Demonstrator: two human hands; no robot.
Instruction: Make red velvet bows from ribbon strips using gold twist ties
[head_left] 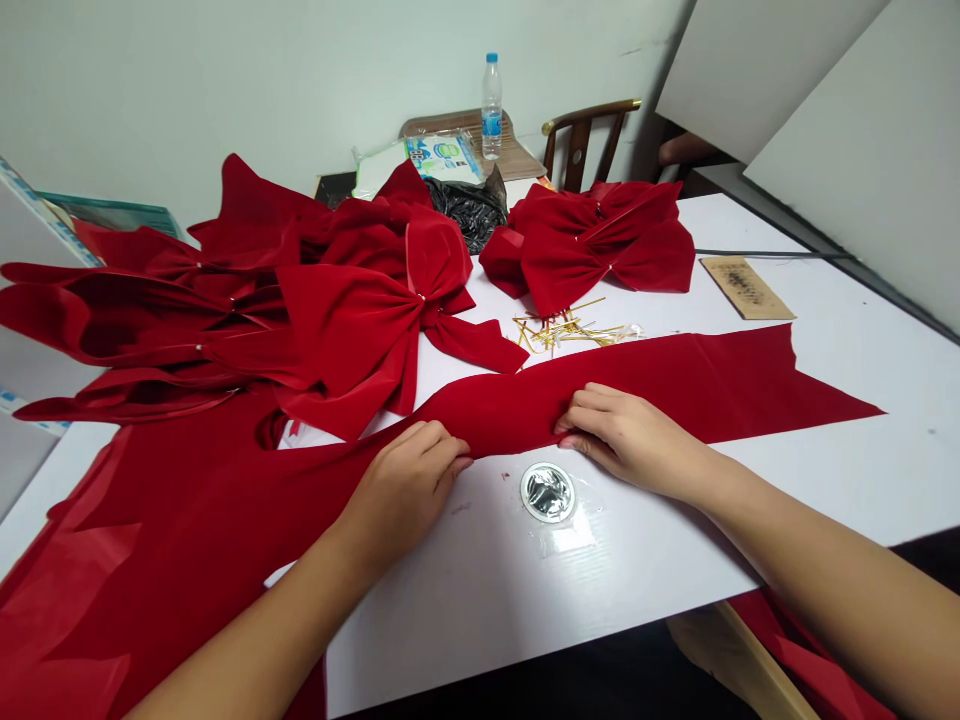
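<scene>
A long strip of red velvety fabric (637, 385) stretches across the white table, its right end notched into points. My left hand (416, 475) is closed on the near edge of this strip, thumb and fingers together. Further right, my right hand (619, 435) pinches the same edge with curled fingers. Between the hands and nearer to me lies a round silver-rimmed disc (548, 492) on a clear plastic wrapper. Just beyond the strip, gold twist ties (570, 335) are scattered. Red fabric bows (360, 310) are piled behind my left hand.
More red bows (607, 250) lie at the back right, beside a black plastic bag (469, 210). A brown card (746, 288) rests on the white table (847, 480). A water bottle (491, 110) and a wooden chair (589, 145) stand behind. Red fabric (172, 560) hangs over the left edge.
</scene>
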